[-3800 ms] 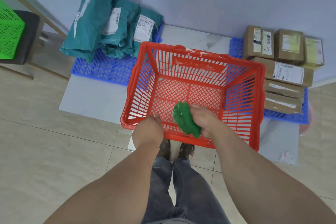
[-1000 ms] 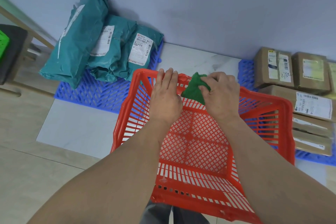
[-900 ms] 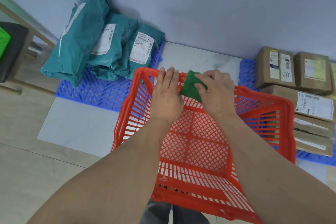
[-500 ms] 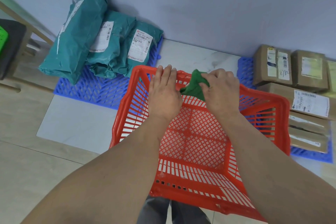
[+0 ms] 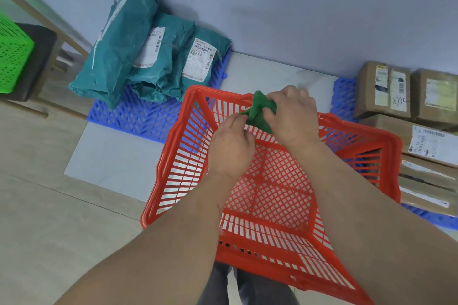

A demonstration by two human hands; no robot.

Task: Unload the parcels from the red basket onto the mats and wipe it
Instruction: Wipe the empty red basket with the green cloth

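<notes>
The red plastic lattice basket [image 5: 267, 195] holds no parcels; at its far rim, both hands, left [image 5: 231, 147] and right [image 5: 292, 116], pinch a crumpled green cloth [image 5: 260, 112].

Bare forearms, no sleeves; grey-blue trousers [image 5: 247, 287] below

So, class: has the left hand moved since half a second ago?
Yes. The left hand has come off the far rim of the red basket, drawing back toward the person, and now pinches the green cloth.
</notes>
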